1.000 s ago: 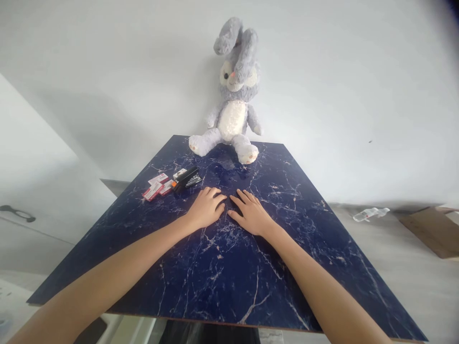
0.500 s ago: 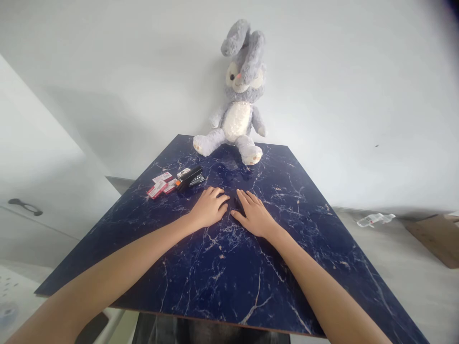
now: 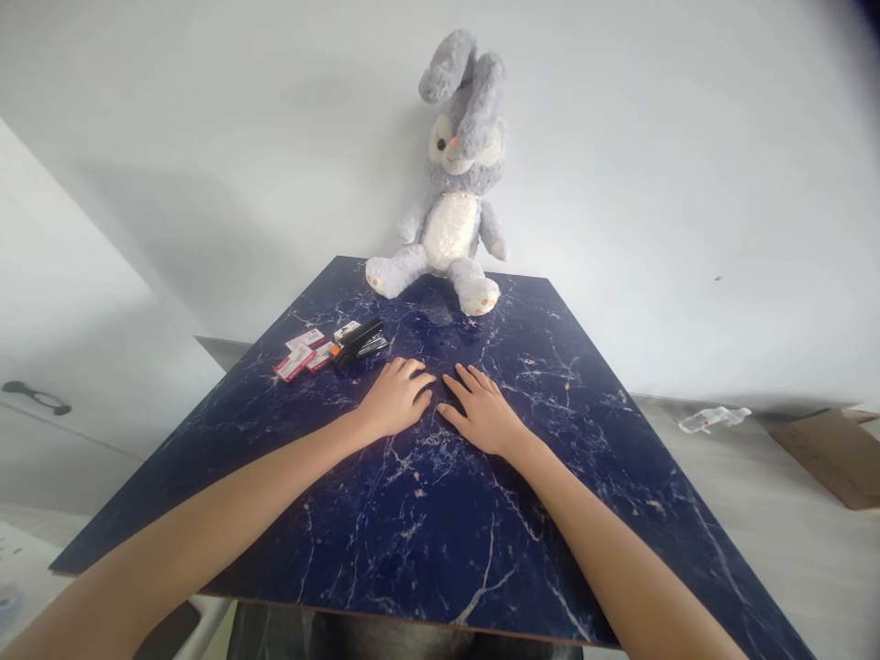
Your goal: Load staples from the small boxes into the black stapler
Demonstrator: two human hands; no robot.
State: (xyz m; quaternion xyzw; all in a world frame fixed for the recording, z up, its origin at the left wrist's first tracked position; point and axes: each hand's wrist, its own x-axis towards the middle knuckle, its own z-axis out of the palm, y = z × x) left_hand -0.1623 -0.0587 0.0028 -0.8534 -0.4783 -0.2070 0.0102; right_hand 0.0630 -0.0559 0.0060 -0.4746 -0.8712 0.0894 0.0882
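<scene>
My left hand (image 3: 397, 398) rests palm down on the dark blue marbled table (image 3: 426, 522), its fingers apart and nothing in it. Close beside it, my right hand (image 3: 479, 408) lies flat with spread fingers, also holding nothing. A small gap separates the two hands. Just beyond my left hand is a black stapler (image 3: 358, 343), which lies on its side with an orange patch at one end. Several small red-and-white boxes (image 3: 301, 354) lie in a cluster to the left of the stapler, and a whitish box (image 3: 346, 330) shows behind it.
A grey plush rabbit (image 3: 450, 229) sits at the table's far edge against the wall. On the floor to the right are a clear plastic bottle (image 3: 715, 419) and a cardboard box (image 3: 831, 454). A white cabinet with a dark handle (image 3: 38, 398) stands at the left.
The whole view has shifted slightly, so things appear a little farther left. Both hands stay flat on the table, and the stapler and boxes have not moved.
</scene>
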